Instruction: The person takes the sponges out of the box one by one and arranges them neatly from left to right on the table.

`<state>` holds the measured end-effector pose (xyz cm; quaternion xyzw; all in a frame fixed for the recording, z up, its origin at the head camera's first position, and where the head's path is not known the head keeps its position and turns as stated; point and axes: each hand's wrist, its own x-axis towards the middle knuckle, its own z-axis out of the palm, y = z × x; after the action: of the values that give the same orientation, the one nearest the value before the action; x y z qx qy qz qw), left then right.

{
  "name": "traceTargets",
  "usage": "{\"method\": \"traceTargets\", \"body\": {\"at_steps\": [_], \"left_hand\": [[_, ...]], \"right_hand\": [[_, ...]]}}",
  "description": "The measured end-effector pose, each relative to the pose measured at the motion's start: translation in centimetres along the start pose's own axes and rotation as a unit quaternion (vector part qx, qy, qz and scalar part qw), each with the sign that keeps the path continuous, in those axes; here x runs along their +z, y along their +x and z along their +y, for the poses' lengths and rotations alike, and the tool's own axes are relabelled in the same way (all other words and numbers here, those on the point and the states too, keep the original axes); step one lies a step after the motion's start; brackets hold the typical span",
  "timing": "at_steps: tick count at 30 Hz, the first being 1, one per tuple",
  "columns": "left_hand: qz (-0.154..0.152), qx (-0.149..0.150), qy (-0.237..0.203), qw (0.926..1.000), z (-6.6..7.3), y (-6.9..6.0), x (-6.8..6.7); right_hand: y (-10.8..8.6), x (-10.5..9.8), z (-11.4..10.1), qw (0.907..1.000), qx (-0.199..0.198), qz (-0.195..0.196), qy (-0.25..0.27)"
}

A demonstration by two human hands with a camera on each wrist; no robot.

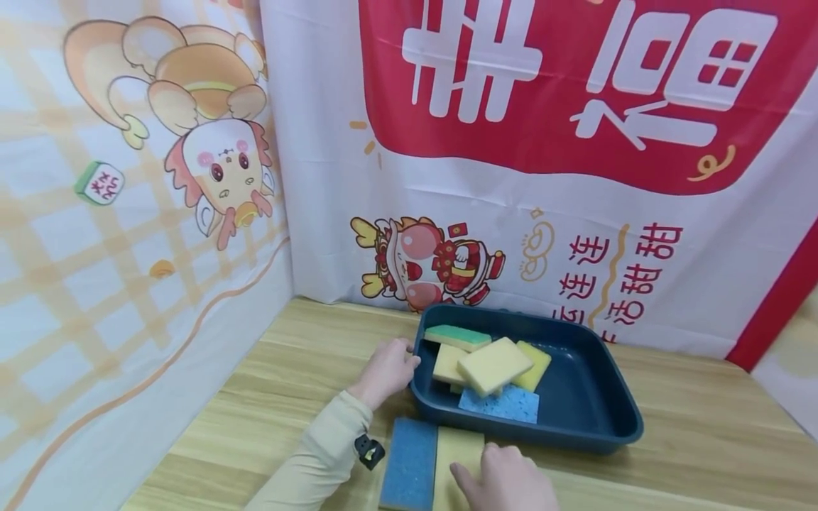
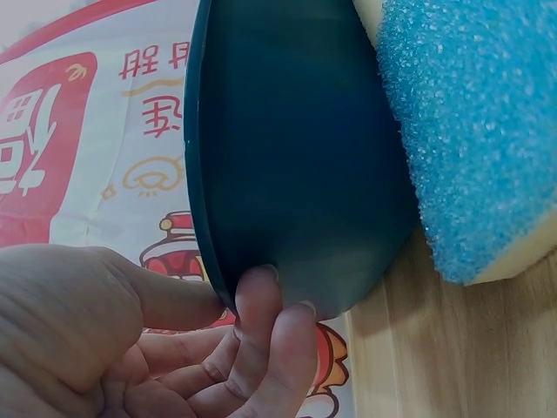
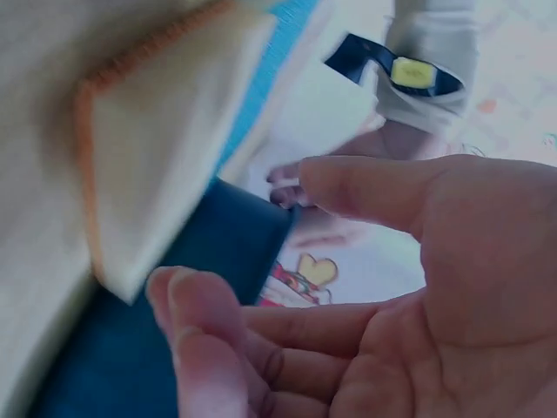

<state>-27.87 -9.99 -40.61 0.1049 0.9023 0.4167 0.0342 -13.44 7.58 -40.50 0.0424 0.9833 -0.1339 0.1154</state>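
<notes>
My left hand (image 1: pixel 386 372) pinches the left rim of a dark blue tray (image 1: pixel 584 390), thumb on one face and fingertips on the other, as the left wrist view shows. In front of the tray lie a blue-topped sponge (image 1: pixel 410 465) and a cream sponge (image 1: pixel 459 454), side by side and touching. Over the cream one's right edge is my right hand (image 1: pixel 511 479). In the right wrist view its thumb and fingers stand apart with nothing between them. The cream sponge (image 3: pixel 165 157) there shows an orange layer along its edge; whether fingertips touch it I cannot tell.
Inside the tray's left half lie a green-topped sponge (image 1: pixel 456 337), a cream sponge (image 1: pixel 495 363) over others, a yellow sponge (image 1: pixel 533 365) and a speckled blue one (image 1: pixel 505 404). Printed cloth (image 1: pixel 319 177) hangs behind the wood-grain table (image 1: pixel 255 411). A dark wristband (image 1: pixel 369 451) circles my left wrist.
</notes>
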Motion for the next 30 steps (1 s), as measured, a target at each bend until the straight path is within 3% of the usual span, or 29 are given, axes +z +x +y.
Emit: {"method": "traceTargets", "body": {"at_steps": [7,12,15,18,24,27,30], "left_hand": [[-0.005,-0.007,-0.004,1.0000,0.4,-0.3,0.0],[0.000,-0.004,-0.003,1.0000,0.3,-0.4,-0.1],[0.001,-0.003,-0.002,1.0000,0.2,-0.3,-0.1],[0.002,0.000,-0.001,1.0000,0.0,-0.3,0.0],[0.004,-0.002,0.003,1.0000,0.0,-0.2,0.1],[0.005,-0.004,0.006,1.0000,0.0,-0.2,0.0],[0.004,-0.009,0.004,0.9999,0.1,-0.1,0.0]], "right_hand": [[0.1,-3.8,2.7,0.9987,-0.045,0.020,0.012],[0.6,-7.4,4.9,0.9915,-0.096,0.087,-0.006],[1.4,-9.4,5.8,0.9811,-0.136,0.132,-0.039],[2.7,-10.9,6.3,0.9616,-0.199,0.170,-0.082],[6.2,-13.0,7.5,0.9053,-0.338,0.191,-0.173],[8.0,-13.6,7.8,0.8819,-0.372,0.191,-0.217],[9.4,-14.1,7.9,0.8705,-0.387,0.180,-0.245]]}}
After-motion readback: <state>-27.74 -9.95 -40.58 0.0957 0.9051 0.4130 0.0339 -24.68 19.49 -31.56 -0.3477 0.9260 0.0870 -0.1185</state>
